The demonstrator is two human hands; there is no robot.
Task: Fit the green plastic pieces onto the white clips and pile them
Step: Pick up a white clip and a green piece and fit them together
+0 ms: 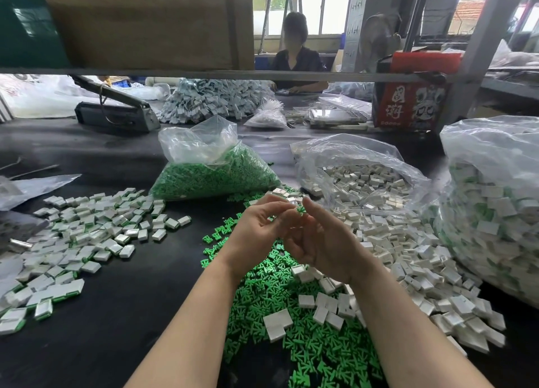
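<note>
My two hands meet above the middle of the black table. My right hand (323, 241) pinches a small green plastic piece (301, 209) at its fingertips. My left hand (256, 227) has its fingers curled, pinching a white clip (291, 202) against that green piece; the clip is mostly hidden. Loose green pieces (291, 314) lie spread under my wrists. Loose white clips (408, 256) are heaped to the right. A pile of fitted white-and-green clips (87, 233) spreads over the left side.
An open bag of green pieces (213, 174) and an open bag of white clips (364, 180) stand behind my hands. A large bag of fitted clips (495, 212) fills the right edge. A person (294, 55) sits across the table beyond a low metal shelf bar (204, 74).
</note>
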